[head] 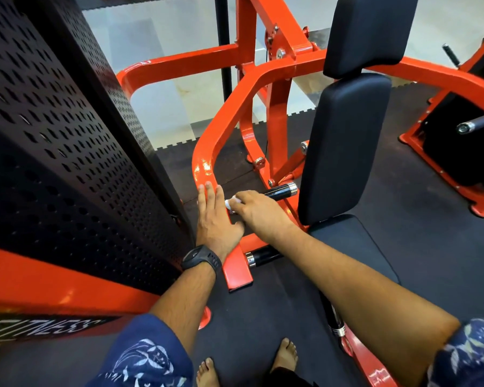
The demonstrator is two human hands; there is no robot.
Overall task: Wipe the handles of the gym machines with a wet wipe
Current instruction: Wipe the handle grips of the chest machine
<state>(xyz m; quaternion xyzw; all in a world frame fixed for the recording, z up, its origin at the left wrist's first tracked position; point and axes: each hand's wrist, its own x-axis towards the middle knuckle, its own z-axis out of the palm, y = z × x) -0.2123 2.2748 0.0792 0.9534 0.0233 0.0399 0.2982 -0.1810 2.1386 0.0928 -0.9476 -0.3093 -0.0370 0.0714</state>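
Gripping white wet wipe (231, 203) against black handle (281, 190) with right hand (256, 209), fingers curled tight; left hand (214, 219) flat on orange frame arm (204, 166), fingers straight, watch (201, 259) on wrist.

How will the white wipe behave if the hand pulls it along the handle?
The wet wipe looks bunched under the right hand, so probably soft and floppy. It likely slides easily along the glossy black handle.

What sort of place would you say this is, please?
Almost certainly a gym: an orange machine frame, a black padded backrest and a perforated panel stand on dark rubber flooring. The right hand holds a wet wipe against a black handle.
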